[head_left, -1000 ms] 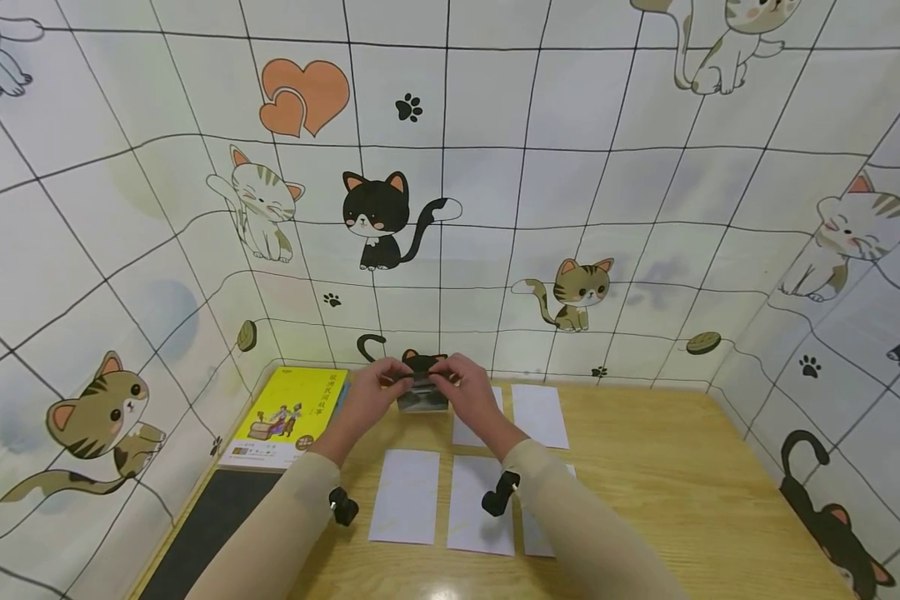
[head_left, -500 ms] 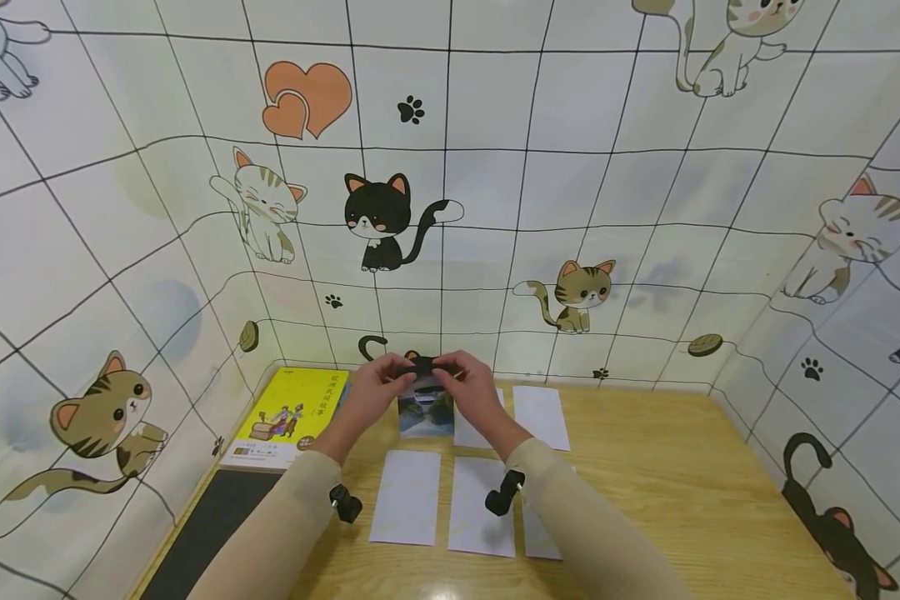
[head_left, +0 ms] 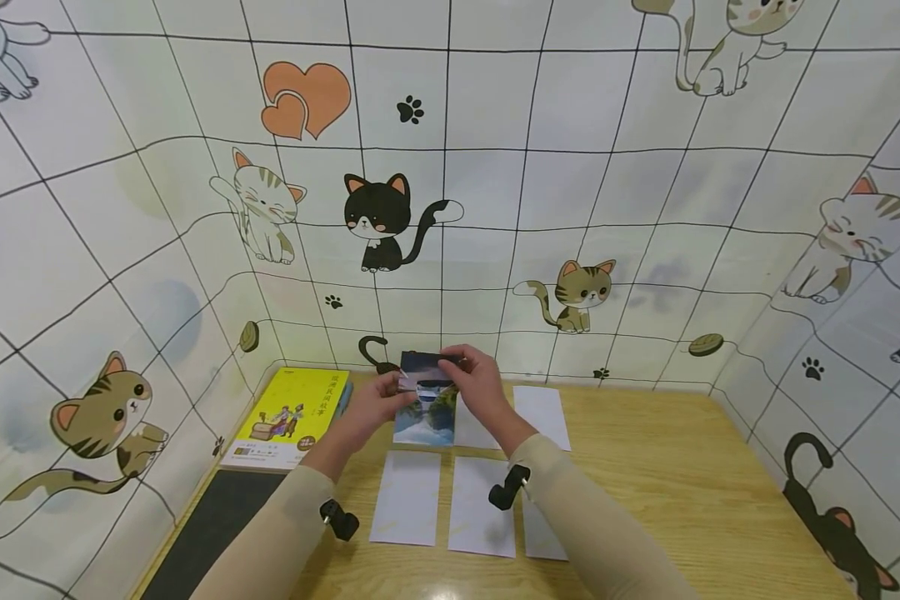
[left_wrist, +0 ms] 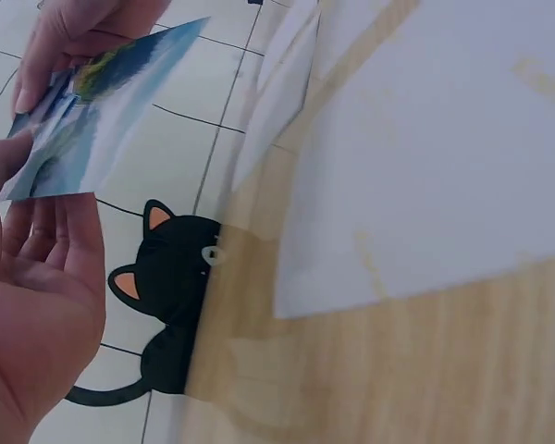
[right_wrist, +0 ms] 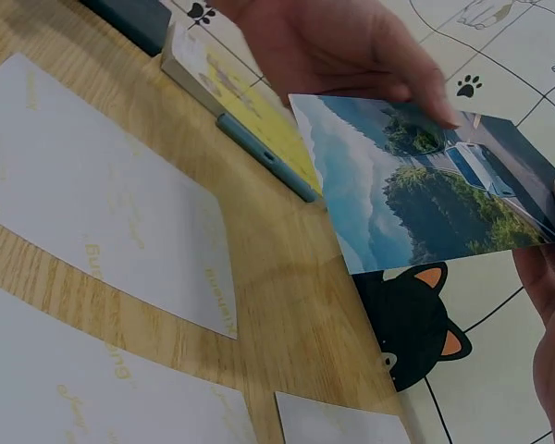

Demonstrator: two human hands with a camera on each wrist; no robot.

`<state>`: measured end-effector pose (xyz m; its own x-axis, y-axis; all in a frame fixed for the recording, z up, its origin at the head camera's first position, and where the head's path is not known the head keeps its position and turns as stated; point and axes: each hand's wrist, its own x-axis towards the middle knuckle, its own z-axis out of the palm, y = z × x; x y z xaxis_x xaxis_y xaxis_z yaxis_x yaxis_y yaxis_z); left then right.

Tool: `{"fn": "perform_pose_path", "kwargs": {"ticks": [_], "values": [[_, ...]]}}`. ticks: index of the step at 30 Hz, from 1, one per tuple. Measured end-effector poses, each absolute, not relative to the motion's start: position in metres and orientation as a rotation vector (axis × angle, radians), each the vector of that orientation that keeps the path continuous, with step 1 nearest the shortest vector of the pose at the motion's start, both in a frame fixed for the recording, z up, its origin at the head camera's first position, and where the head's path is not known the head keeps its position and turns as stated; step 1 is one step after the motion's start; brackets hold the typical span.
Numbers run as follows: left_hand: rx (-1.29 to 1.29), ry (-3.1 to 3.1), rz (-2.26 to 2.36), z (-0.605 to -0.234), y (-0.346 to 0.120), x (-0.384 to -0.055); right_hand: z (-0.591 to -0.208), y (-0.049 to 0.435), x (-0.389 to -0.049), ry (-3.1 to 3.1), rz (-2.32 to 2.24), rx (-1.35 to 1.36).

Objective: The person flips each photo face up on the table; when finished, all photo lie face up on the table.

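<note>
A glossy photo print (head_left: 426, 421) of a waterfall among trees is held up near the back of the table, its picture side facing me. My left hand (head_left: 373, 407) pinches its left edge, thumb (right_wrist: 435, 97) in front. At the upper right corner my right hand (head_left: 482, 387) pinches it too. The left wrist view shows the print (left_wrist: 102, 102) tilted, with fingers of the left hand (left_wrist: 51, 305) behind it. In the right wrist view the right hand (right_wrist: 553, 324) is mostly cut off by the frame edge.
Several white photo-sized sheets (head_left: 405, 497) with faint yellow lettering lie in two rows on the wooden table (head_left: 660, 483). A yellow book (head_left: 292, 408) lies at the left, with a dark flat panel (head_left: 210, 533) in front. Cat-print cloth (head_left: 487, 192) encloses the back and sides.
The photo print, first mostly hidden behind the hands, has tilted up to show its picture. My left hand has slid from the top edge down to the left edge; the right stays near the top.
</note>
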<state>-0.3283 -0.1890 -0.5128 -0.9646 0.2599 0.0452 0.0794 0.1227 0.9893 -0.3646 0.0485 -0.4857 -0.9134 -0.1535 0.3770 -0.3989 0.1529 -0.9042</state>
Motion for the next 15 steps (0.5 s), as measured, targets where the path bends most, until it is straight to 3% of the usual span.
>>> {"fn": "perform_pose_path", "kwargs": {"ticks": [15], "values": [[0.323,2.117,1.870,-0.532,-0.188,-0.318,-0.481,0.051,-0.371,-2.164,1.917,0.535]]}}
